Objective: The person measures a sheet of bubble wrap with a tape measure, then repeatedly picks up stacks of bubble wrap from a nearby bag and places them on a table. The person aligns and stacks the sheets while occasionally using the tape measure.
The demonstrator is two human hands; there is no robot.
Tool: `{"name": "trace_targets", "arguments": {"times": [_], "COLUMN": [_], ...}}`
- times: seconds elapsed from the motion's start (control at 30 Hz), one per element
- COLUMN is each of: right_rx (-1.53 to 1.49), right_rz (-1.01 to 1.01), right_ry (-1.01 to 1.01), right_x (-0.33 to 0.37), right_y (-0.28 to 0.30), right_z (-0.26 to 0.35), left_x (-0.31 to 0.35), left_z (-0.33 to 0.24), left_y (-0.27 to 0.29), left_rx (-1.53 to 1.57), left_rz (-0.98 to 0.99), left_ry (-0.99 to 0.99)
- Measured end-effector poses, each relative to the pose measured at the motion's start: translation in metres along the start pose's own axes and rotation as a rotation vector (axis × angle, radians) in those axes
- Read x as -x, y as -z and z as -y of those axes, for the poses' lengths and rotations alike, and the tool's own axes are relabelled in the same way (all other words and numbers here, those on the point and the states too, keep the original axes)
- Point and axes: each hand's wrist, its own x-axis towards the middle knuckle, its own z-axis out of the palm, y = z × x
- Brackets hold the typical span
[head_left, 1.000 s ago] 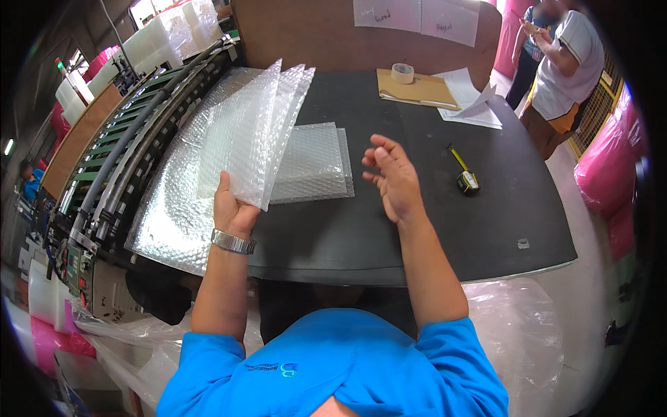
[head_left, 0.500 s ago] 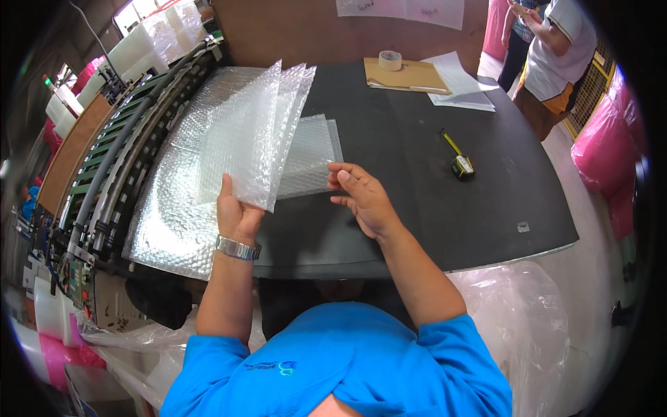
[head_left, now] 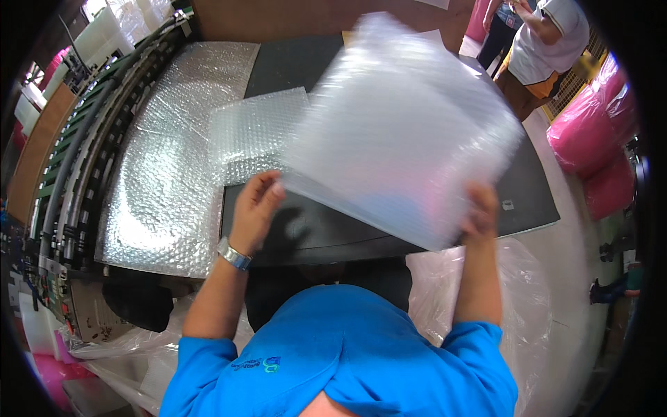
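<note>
A batch of clear bubble wrap sheets (head_left: pixel 396 125) is raised over the table, blurred by motion and slanting up to the right. My right hand (head_left: pixel 479 214) grips its lower right edge, thumb and fingers closed on it. At the left corner, the fingers of my left hand (head_left: pixel 256 212) are curled together, pinching the wrap. Beyond my left hand, another bubble wrap piece (head_left: pixel 257 128) lies flat, overlapping a large bubble wrap sheet (head_left: pixel 163 167) that covers the left of the table.
The dark table (head_left: pixel 306 240) curves in front of me. A roller machine (head_left: pixel 87 139) runs along its left side. Pink wrapped bundles (head_left: pixel 587 135) stand at the right. Another person (head_left: pixel 549 45) is at the far right. Clear plastic film (head_left: pixel 517 299) hangs below the near edge.
The bubble wrap sheets have swung from my left side to the right, now in my right hand's grip. My right hand moved right; the raised sheets now cover the tape measure and most papers.
</note>
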Motion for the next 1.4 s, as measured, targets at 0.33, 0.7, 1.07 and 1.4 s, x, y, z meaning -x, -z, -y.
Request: {"name": "trace_targets", "arguments": {"times": [0.33, 0.7, 1.07, 1.4], "right_rx": [0.690, 0.848, 1.730, 1.416], "right_rz": [-1.466, -1.571, -1.812, -1.530], "right_ry": [-0.843, -2.045, -1.135, -1.394], "right_x": [0.438, 0.652, 0.360, 0.402], "right_y": [-0.032, 0.023, 0.060, 0.149], "right_z": [0.027, -0.047, -0.034, -0.077], "left_x": [-0.128, -0.178, -0.165, -0.163], "left_z": [0.061, 0.110, 0.086, 0.080], "left_y": [0.124, 0.156, 0.158, 0.162], "left_rx": [-1.052, -1.089, -1.411, -1.141], "left_rz": [-0.315, 0.098, -0.193, -0.120], "left_ry": [-0.321, -0.023, 0.154, 0.179]}}
